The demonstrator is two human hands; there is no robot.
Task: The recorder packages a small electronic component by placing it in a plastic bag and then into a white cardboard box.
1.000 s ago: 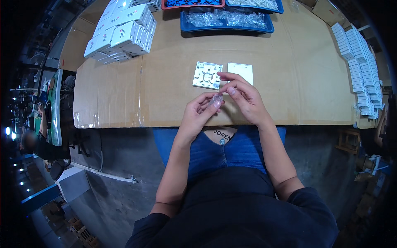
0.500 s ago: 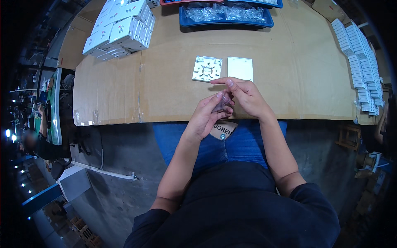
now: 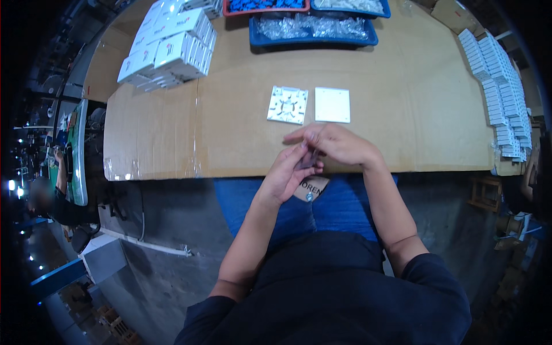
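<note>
My left hand [image 3: 282,176] is closed around a small clear plastic bag [image 3: 308,158], just above the table's near edge. What the bag contains is too small to make out. Over its top comes my right hand [image 3: 342,145], thumb bent in against the left thumb and index finger stretched to the left; its other fingers, partly hidden, close on the bag. Beyond the hands lies a white square plastic base [image 3: 287,106] with moulded clips and a round pattern inside. To the right of it sits a flat white square cover [image 3: 332,105], a small gap between them.
White boxed units [image 3: 167,49] are stacked at the far left of the cardboard-covered table [image 3: 230,149]. A blue tray [image 3: 313,42] of clear bags stands at the back, before a red tray [image 3: 266,10] of blue parts. White units [image 3: 497,92] line the right edge.
My right hand has tipped further over the bag, its back turning upward. The bag is more covered now. The table and everything on it sit slightly lower in view.
</note>
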